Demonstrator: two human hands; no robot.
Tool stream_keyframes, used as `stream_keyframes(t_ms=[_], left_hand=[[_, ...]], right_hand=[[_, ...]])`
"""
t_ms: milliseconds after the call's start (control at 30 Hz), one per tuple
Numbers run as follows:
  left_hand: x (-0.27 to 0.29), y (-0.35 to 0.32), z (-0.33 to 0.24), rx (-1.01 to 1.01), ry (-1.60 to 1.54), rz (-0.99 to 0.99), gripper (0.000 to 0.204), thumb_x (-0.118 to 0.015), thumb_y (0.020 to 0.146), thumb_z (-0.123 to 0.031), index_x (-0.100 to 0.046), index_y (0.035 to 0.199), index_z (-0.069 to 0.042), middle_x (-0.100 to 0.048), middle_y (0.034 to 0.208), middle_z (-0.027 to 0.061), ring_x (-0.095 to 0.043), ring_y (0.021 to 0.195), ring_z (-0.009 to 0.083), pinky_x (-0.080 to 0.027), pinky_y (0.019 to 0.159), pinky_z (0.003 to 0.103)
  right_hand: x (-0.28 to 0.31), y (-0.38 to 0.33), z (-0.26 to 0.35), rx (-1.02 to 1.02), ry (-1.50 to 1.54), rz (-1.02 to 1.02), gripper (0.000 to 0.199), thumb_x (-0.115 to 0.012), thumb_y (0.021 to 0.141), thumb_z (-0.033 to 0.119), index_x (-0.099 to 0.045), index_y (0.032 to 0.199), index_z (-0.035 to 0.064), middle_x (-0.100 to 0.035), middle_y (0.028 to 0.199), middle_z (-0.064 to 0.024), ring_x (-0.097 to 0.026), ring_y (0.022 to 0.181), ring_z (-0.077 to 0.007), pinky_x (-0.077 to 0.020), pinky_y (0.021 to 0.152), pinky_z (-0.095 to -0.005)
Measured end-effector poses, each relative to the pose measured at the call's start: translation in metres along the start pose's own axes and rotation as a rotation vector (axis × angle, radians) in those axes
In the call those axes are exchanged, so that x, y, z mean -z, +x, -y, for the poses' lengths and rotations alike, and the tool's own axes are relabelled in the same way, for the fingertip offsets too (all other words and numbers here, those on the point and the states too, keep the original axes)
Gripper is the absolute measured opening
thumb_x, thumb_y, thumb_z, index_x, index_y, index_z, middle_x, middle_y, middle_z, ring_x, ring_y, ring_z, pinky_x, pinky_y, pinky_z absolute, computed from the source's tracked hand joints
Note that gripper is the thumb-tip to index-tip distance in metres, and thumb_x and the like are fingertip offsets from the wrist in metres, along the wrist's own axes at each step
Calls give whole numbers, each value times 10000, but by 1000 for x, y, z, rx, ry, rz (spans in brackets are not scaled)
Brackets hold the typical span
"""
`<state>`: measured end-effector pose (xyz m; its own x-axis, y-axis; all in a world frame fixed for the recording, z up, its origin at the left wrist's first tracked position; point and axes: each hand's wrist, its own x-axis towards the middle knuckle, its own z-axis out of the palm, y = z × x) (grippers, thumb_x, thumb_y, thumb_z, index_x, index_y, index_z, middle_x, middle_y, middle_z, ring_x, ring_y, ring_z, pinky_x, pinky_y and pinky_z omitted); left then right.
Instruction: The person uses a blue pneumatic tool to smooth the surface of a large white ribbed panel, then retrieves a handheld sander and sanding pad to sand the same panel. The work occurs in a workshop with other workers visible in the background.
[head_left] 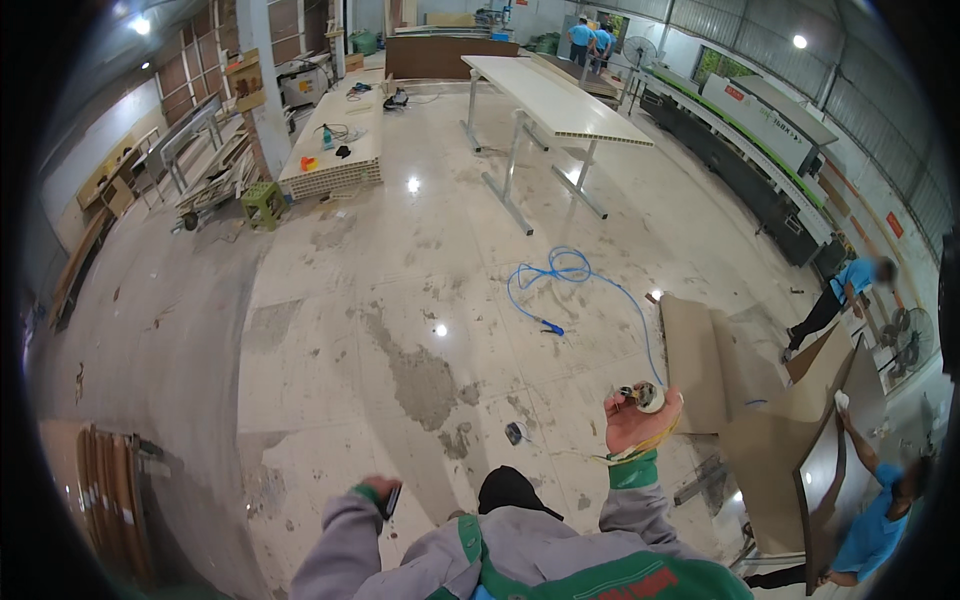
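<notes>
My right hand (637, 428) is raised, palm up, fingers curled round a round white piece (651, 397) with dark and metallic parts beside it. Its exact kind is too small to make out. Yellow strands (640, 452) hang about that wrist. Lower and to the left, my left hand (377, 486) is closed on a slim dark object (393, 499), whose kind I cannot tell. On the floor between the hands, nearer the right one, lies a small black item (514, 433) with a thin pale cord.
A blue air hose (572, 262) with a blow gun (552, 328) lies ahead. Beyond it stands a white panel on metal trestles (560, 97). Brown sheets (770, 440) and a person in blue (880, 530) holding a panel are at right. Stacked boards (335, 150) stand far left.
</notes>
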<state>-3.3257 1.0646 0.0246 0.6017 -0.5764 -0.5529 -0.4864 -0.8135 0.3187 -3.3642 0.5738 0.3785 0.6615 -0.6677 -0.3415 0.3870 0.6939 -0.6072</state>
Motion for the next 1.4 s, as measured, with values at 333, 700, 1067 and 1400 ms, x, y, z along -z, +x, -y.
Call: stream_keyframes(t_ms=[333, 700, 1067, 1400], left_hand=[[263, 247, 71, 525, -791, -366, 540, -740, 790, -501, -729, 1117, -71, -739, 1019, 189, -714, 966, 330, -556, 852, 423], [316, 351, 186, 774, -771, 182, 235, -546, 942, -380, -704, 1057, -248, -695, 997, 131, -646, 939, 325, -515, 860, 431], [692, 726, 427, 744, -1623, -313, 224, -609, 883, -325, -658, 834, -112, -650, 732, 67, -636, 572, 243, -552, 544, 400], [1091, 1152, 272, 97, -1533, 261, 558, -667, 911, -506, -617, 1172, -15, -710, 951, 188, -748, 829, 370, -620, 721, 556]], right_hand=[[-205, 287, -120, -78, 19, 34, 563, -591, 915, 653, -633, 856, 94, -628, 773, -67, -589, 699, -228, -505, 667, -385], [-420, 588, -209, 22, -26, 8, 587, -555, 928, 667, -629, 876, 88, -671, 840, -80, -605, 715, -217, -500, 653, -367], [-616, 850, -259, 188, -36, -213, 596, -569, 927, 671, -639, 801, 93, -654, 697, -52, -608, 590, -180, -530, 567, -330], [-706, 1061, -294, 320, 107, -312, 565, -570, 921, 657, -639, 774, 116, -645, 711, -33, -575, 592, -180, -473, 569, -321]])
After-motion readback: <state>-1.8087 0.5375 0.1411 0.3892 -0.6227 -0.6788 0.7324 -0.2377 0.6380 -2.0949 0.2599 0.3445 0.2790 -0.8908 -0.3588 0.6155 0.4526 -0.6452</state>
